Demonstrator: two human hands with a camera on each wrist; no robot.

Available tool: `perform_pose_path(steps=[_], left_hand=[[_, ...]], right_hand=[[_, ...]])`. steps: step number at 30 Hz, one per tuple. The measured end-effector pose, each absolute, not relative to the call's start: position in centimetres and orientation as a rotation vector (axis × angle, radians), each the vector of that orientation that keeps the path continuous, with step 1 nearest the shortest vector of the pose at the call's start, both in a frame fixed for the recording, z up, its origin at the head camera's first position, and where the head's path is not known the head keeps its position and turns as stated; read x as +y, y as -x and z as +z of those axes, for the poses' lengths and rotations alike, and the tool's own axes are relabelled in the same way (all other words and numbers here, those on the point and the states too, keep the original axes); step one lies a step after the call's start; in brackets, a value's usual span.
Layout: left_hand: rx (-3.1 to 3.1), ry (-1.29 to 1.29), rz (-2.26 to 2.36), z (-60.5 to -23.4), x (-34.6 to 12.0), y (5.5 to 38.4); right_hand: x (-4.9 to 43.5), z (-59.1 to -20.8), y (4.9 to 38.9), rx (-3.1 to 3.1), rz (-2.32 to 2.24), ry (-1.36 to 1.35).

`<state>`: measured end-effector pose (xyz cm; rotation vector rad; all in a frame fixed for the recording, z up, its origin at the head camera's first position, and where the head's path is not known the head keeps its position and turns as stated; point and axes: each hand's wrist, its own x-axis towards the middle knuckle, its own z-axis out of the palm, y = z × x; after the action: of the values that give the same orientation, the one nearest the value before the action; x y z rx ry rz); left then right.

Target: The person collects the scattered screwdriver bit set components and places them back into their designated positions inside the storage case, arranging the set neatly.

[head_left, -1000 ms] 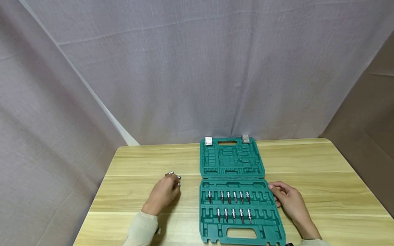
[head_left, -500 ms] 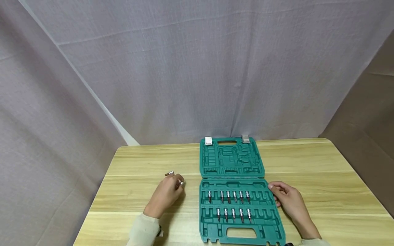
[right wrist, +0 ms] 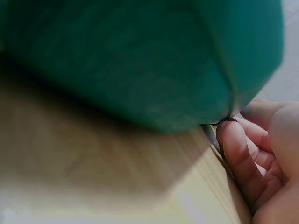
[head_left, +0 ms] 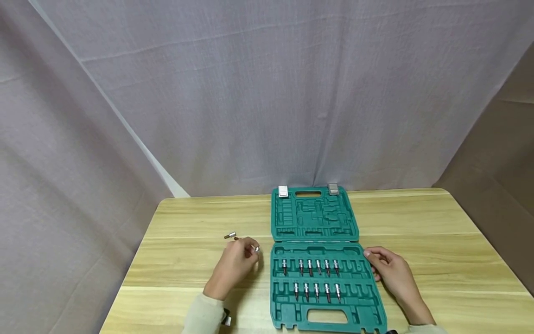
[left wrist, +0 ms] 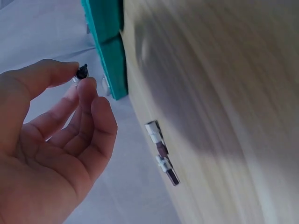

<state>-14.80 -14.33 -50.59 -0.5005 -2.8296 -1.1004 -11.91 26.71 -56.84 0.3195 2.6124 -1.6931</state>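
Note:
Between thumb and forefinger, my left hand (head_left: 234, 265) pinches a bit socket (left wrist: 82, 73), its dark tip facing the left wrist camera. Two more bit sockets, one silver and brown (head_left: 230, 235) and another with a dark tip (left wrist: 167, 169), lie on the table just beyond that hand. To its right an open green tool case (head_left: 294, 315) lies flat, with two rows of silver bit sockets (head_left: 318, 265) in its slots. My right hand (head_left: 392, 273) grips the case's right edge near the hinge, thumb on the rim and fingers curled at the side.
The case's lid (head_left: 308, 218) lies folded back toward the curtain (head_left: 250, 116), two metal latches (head_left: 282, 191) at its far edge. Moulded recesses cover the lid. Everything rests on a wood-grain table (head_left: 179, 260) with curtains at the back and sides.
My left hand has lifted the bit socket from among the loose ones and moved right, toward the case. My right hand has stayed at the case's edge.

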Motion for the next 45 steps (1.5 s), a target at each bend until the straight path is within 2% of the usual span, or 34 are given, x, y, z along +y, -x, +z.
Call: perform_pose_path(steps=[25,45], left_hand=[[-2.712,0.443,-1.484,-49.1,-9.0,14.3],[-2.632,0.411,-1.845,-49.5,-5.5,13.4]], right_hand=[[26.7,-57.1,12.0,2.64,-1.676,-0.29],[26.8,-57.2,12.1,2.676,-1.677,-0.257]])
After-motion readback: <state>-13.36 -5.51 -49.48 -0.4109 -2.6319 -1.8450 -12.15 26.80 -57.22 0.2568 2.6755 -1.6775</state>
